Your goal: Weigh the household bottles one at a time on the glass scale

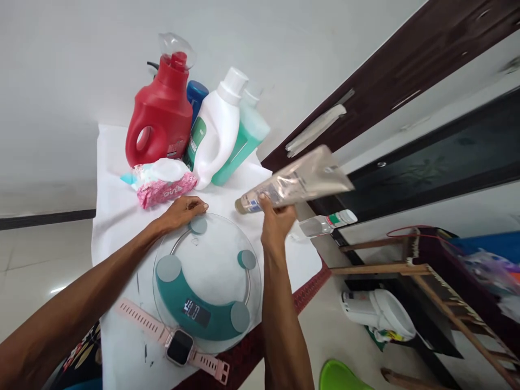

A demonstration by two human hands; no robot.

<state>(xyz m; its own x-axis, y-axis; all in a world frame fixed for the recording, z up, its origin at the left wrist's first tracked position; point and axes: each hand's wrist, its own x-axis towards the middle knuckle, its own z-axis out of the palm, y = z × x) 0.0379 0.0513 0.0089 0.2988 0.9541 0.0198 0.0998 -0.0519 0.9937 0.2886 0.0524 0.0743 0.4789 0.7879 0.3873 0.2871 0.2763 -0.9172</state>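
A beige-gold squeeze tube [300, 181] is gripped in my right hand [278, 222], raised above the right side of the table with its cap end pointing left. My left hand [182, 212] rests at the far edge of the round glass scale [215, 260], with loosely bent fingers and nothing visible in them. The scale has a teal band and a lit display whose digits are blurred. Just beyond my left hand lies a pink-and-white wipes pack [166, 184]. A pink-strapped smartwatch [180, 346] lies along the scale's near edge.
Behind stand a red jug [162, 114], a white detergent bottle [221, 124], a green bottle [244, 141] and a blue one [197, 97]. A clear bottle [325, 223] is at the table's right. Beyond it are a white bucket [377, 314] and a wooden frame [377, 269].
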